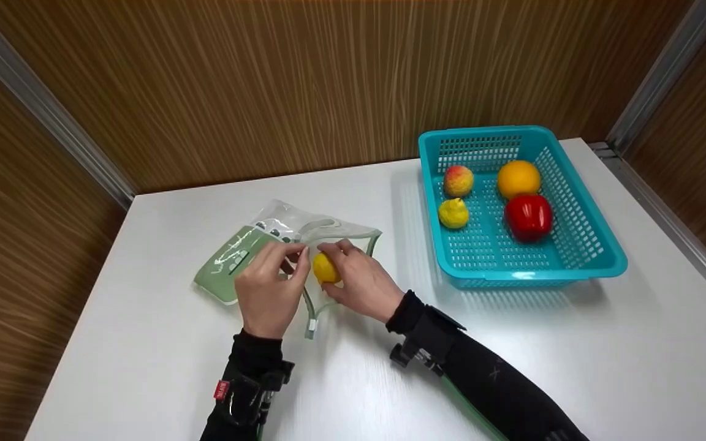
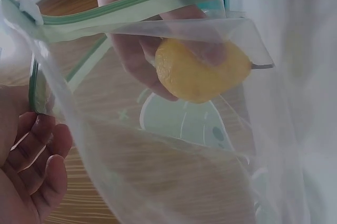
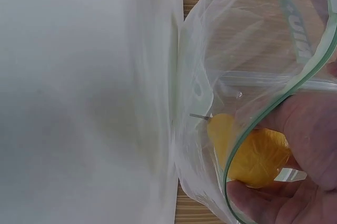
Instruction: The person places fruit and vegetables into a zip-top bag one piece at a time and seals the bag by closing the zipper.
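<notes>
My right hand (image 1: 362,278) grips a yellow toy pear (image 1: 325,268) with a thin dark stem. In the right wrist view, the pear (image 3: 258,153) and the fingertips are inside the mouth of a clear zip bag (image 3: 247,34) with a green zip edge. My left hand (image 1: 270,285) pinches the bag's green rim between thumb and fingers, holding the mouth apart. Through the clear film in the left wrist view, the pear (image 2: 197,71) shows with its stem pointing toward the bag's side. The bag's green printed part (image 1: 230,260) lies on the table to the left.
A turquoise basket (image 1: 500,278) stands at the right. Inside it are a peach (image 1: 458,180), a small yellow pear-shaped fruit (image 1: 453,213), an orange (image 1: 518,179) and a red bell pepper (image 1: 529,217). Wood-grain panels (image 1: 267,92) border the white table (image 1: 144,343) at the back and sides.
</notes>
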### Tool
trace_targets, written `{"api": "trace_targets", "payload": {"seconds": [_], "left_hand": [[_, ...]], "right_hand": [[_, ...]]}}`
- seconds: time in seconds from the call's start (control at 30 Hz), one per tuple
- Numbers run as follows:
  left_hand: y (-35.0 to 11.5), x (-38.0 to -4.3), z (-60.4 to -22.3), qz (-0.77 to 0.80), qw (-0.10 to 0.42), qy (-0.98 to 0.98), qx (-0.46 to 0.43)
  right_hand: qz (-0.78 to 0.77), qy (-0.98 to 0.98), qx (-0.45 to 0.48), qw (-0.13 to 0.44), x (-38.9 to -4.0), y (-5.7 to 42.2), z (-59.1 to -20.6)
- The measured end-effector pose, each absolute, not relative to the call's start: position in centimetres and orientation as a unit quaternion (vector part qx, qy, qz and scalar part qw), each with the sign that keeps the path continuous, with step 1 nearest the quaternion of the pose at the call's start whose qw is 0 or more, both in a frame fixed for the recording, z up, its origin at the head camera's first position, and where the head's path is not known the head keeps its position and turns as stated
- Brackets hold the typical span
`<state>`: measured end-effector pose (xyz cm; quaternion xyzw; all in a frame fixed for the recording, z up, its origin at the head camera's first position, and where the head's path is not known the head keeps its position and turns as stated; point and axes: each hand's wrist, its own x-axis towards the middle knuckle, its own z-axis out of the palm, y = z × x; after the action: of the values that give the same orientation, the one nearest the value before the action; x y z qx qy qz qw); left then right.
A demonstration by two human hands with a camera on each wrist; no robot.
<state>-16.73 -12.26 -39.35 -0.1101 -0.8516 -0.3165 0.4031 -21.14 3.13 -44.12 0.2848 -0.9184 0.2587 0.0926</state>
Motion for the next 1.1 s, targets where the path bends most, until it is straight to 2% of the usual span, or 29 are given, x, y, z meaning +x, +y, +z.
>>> {"api": "trace_targets", "payload": {"seconds": [0.5,1.1], "left_hand": [[-12.3,-16.8,-39.4,-0.316,0.396,-0.855,-0.110],[-12.6,-16.9,-39.3,-0.318,0.393,-0.857,-0.100]], "right_hand": [[0.267,-0.915,0.281,0.114,-20.7,3.9,-43.0],[0.273,-0.909,0.296,0.105,-18.3,6.3,-39.9]]}}
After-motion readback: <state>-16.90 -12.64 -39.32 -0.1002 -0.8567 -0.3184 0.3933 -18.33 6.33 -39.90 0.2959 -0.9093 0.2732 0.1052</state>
